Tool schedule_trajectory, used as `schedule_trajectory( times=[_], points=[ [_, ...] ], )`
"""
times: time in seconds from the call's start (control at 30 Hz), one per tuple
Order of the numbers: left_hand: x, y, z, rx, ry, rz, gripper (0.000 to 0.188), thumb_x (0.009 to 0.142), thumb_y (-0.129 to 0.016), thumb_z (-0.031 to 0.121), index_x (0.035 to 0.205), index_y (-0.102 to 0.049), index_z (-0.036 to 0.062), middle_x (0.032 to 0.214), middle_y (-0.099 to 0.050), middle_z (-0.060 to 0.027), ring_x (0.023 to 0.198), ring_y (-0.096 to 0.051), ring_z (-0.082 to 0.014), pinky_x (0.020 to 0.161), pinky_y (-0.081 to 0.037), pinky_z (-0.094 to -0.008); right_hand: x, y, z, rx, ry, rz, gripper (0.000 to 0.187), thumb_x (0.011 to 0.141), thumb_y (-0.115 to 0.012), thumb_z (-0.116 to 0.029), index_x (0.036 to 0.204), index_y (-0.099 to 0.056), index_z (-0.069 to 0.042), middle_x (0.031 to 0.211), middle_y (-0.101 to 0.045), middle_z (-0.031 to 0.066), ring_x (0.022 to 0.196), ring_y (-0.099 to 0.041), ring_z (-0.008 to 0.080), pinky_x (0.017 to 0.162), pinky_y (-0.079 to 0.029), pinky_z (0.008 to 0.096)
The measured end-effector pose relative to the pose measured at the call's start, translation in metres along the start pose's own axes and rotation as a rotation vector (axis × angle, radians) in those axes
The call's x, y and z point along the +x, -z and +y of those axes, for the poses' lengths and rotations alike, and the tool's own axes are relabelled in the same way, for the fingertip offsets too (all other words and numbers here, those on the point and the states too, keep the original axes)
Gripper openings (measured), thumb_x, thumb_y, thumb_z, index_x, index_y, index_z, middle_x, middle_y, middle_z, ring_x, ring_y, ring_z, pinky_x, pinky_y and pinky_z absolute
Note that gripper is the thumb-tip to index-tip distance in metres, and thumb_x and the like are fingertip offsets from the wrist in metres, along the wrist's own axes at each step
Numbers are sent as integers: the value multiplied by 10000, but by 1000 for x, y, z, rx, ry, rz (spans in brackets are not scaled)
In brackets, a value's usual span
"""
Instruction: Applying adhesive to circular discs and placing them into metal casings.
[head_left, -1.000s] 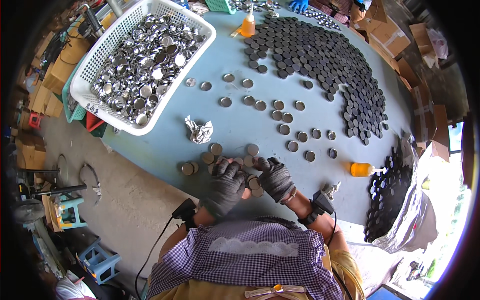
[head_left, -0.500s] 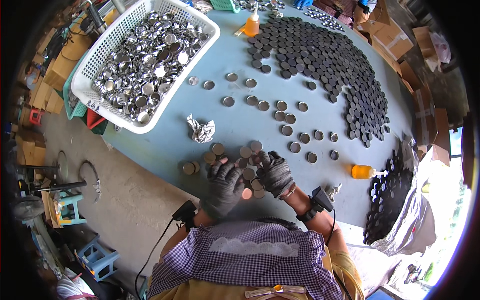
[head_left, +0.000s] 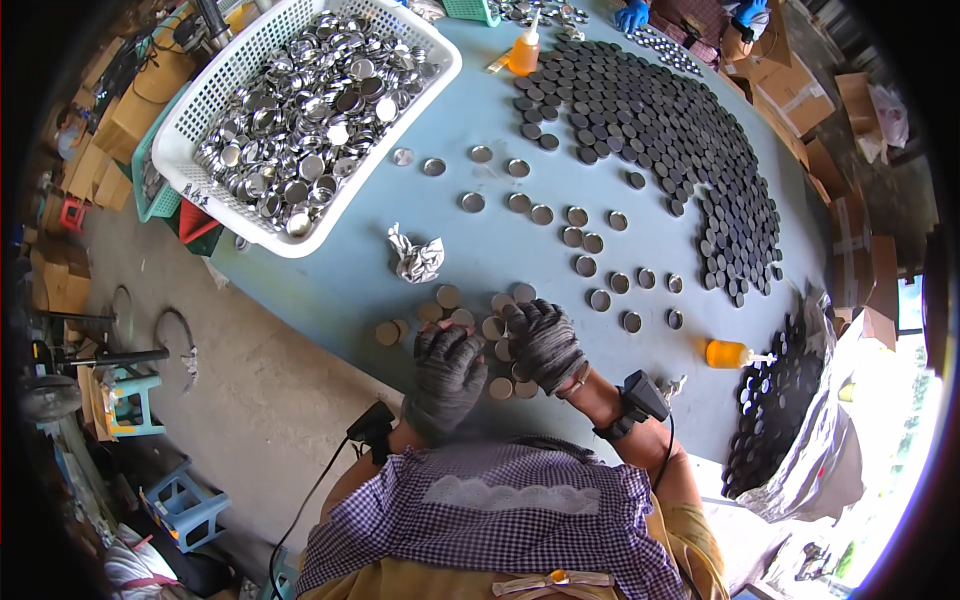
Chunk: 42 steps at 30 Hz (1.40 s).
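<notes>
Both my hands wear dark knitted gloves. My left hand [head_left: 447,372] hovers at the near edge of the blue table [head_left: 330,290], fingers curled, beside a cluster of small round brownish discs [head_left: 455,308]. My right hand [head_left: 545,345] rests on the same cluster, fingers bent over the discs. Whether either hand pinches a disc is hidden by the gloves. Shiny metal caps [head_left: 570,237] lie in loose rows beyond my hands.
A white basket [head_left: 200,150] full of metal caps stands at the far left. Several dark discs [head_left: 660,130] are laid out at the far right. A crumpled foil scrap [head_left: 415,258], two orange bottles [head_left: 733,353] [head_left: 525,52] and another person's blue-gloved hands [head_left: 632,15] are also there.
My hands have shifted slightly over the disc cluster; the left hand has drawn back toward the table edge. The view has tilted a little.
</notes>
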<state>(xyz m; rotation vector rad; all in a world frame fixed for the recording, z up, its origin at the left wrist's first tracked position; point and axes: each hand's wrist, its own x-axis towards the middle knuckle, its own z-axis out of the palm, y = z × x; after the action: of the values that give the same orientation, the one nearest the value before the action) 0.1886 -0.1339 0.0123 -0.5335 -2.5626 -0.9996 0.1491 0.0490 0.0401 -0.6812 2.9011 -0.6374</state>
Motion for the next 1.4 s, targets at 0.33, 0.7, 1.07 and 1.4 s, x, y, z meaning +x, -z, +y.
schedule_trajectory(
  times=[0.33,0.7,1.07,1.4],
  points=[
    [-3,4,0,-29,8,20,289,604,-688,48,888,-637,55,1000,-602,-102,1069,-500,-330,913,-404,-455,25,-21,-5,-97,-99,-186,544,661,-660,-183,1141,-495,11,947,-622,141,887,-618,277,718,-498,386],
    [-4,7,-2,-78,35,89,302,600,-659,-19,889,-641,67,971,-620,-78,1058,-509,-308,901,-411,-420,30,-38,-3,-262,86,-92,469,688,-632,-131,1114,-507,21,918,-622,122,884,-618,260,700,-482,352],
    [-6,14,-14,-81,51,169,257,667,-653,-15,914,-626,52,1000,-613,-87,1054,-516,-311,895,-420,-429,19,-3,-7,150,159,-116,368,694,-674,-211,1003,-603,-25,1021,-567,121,974,-577,256,782,-458,362],
    [10,21,-25,-60,84,352,222,702,-663,-27,909,-629,47,1010,-631,-98,1056,-531,-325,891,-446,-428,-1,1,-16,1763,-213,-407,415,772,-741,-203,1126,-561,-79,1118,-587,58,965,-599,156,808,-484,271]
  ],
)
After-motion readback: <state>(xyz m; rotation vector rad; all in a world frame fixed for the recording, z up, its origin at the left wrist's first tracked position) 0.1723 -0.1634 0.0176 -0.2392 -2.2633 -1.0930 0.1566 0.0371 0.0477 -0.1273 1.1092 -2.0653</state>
